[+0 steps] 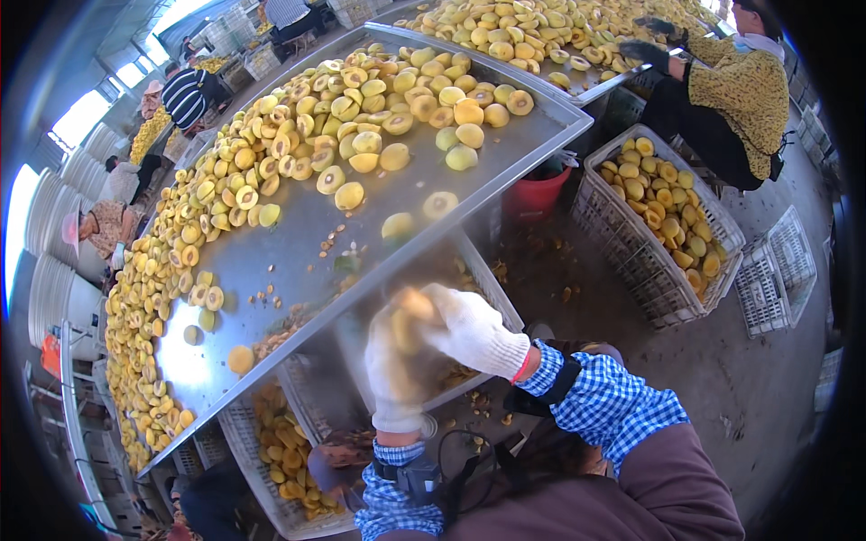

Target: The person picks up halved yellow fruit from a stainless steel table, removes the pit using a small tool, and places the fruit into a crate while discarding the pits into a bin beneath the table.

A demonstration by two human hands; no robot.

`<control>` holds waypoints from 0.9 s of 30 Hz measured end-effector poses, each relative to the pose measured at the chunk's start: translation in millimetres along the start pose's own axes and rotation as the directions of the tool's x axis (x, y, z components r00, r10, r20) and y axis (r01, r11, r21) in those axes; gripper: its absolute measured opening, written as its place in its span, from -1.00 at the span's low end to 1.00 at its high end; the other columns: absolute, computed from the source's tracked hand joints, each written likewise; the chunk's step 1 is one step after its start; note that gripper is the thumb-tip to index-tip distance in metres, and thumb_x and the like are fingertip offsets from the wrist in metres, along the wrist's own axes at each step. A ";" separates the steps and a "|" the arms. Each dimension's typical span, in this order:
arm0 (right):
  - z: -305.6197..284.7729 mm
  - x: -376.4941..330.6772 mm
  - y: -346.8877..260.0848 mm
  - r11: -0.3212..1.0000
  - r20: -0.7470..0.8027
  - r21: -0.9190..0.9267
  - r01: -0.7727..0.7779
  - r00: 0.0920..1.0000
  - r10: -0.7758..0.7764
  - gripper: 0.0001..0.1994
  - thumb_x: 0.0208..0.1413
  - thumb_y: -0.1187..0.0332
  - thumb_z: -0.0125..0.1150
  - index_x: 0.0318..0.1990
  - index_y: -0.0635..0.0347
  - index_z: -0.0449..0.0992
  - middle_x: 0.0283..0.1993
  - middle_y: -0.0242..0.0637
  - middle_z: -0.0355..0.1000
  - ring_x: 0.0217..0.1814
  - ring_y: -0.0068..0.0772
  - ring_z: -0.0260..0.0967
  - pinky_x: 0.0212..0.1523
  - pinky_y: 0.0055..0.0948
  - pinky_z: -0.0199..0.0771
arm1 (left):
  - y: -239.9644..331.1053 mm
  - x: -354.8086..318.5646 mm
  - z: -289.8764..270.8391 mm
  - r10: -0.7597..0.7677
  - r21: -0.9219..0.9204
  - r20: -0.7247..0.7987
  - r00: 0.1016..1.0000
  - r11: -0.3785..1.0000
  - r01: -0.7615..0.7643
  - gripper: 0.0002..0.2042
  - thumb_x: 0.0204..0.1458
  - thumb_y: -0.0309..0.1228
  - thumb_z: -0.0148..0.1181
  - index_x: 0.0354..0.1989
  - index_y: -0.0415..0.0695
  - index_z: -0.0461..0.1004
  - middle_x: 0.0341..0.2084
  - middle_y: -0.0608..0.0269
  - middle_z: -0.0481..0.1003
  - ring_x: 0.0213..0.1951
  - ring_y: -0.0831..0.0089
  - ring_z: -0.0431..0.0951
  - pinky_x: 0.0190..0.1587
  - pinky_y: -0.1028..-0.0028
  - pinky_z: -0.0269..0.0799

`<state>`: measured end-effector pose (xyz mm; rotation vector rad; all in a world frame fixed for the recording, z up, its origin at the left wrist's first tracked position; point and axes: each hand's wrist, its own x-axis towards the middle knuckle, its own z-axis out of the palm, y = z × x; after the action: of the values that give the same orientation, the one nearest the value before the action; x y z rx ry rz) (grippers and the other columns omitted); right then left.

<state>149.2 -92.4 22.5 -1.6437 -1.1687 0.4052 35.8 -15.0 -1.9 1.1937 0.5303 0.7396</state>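
Both my hands wear white knit gloves and meet over the near edge of a metal table (298, 212). Between them is a blurred yellow stone fruit (413, 305), perhaps a peach or an apricot. My right hand (474, 332) pinches it from the right. My left hand (392, 365), smeared by motion, is closed around its left side; the fingertips do not show clearly. Many halved yellow stone fruits (244, 194) are heaped along the table's far and left sides, several with brown hollows upward. A few loose halves (440, 205) and small brown pits (332, 239) lie nearer me.
Below the table edge stands a crate of fruit halves (287, 442). To the right are a full white crate (667, 225), an empty-looking crate (778, 270) and a red bucket (534, 197). A person in a yellow top (735, 99) works at another fruit-covered table (591, 79).
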 end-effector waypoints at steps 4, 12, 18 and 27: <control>7.3 -4.5 2.7 0.975 -0.022 0.194 -0.109 0.993 0.116 -0.73 0.03 0.30 0.19 -0.11 0.17 0.42 -0.34 -0.16 0.47 -0.30 -0.17 0.47 -0.29 -0.32 0.44 | 11.9 -2.7 9.5 -0.121 -0.251 -0.091 0.989 0.963 0.095 -0.56 0.23 -0.10 -0.14 0.04 -0.25 0.32 -0.08 0.14 0.42 -0.05 0.32 0.46 -0.01 0.36 0.45; 11.0 -30.1 2.5 0.935 0.291 0.122 -0.332 0.913 0.286 -0.62 0.10 0.18 0.11 -0.05 0.26 0.27 -0.47 -0.09 0.45 -0.48 -0.22 0.47 -0.44 -0.30 0.43 | 13.6 16.0 6.4 -0.143 -0.411 -0.198 0.970 0.910 0.050 -0.46 0.20 0.02 -0.20 -0.05 -0.26 0.42 -0.23 0.08 0.48 -0.21 0.26 0.48 -0.12 0.35 0.45; 20.4 -30.4 0.9 0.937 0.271 0.093 -0.337 0.914 0.302 -0.63 0.10 0.19 0.07 -0.07 0.29 0.27 -0.36 0.11 0.43 -0.32 0.12 0.44 -0.34 -0.10 0.43 | 11.5 20.5 11.0 -0.149 -0.284 -0.295 0.944 0.957 0.062 -0.42 0.20 0.08 -0.26 -0.06 -0.24 0.42 -0.24 0.11 0.48 -0.26 0.32 0.47 -0.20 0.38 0.45; 17.7 -33.6 -8.5 0.945 0.306 -0.018 -0.326 0.898 0.316 -0.67 0.15 0.18 -0.03 -0.14 0.33 0.31 -0.39 0.08 0.41 -0.36 0.05 0.42 -0.36 -0.10 0.42 | 2.8 23.4 6.4 -0.109 -0.118 -0.356 0.928 0.990 0.071 -0.37 0.18 0.16 -0.30 -0.13 -0.24 0.44 -0.31 0.08 0.50 -0.36 0.33 0.48 -0.31 0.37 0.46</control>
<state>116.2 -111.1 13.6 -1.7918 -1.1018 0.9133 55.1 -0.9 3.0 0.9326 0.8376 0.9033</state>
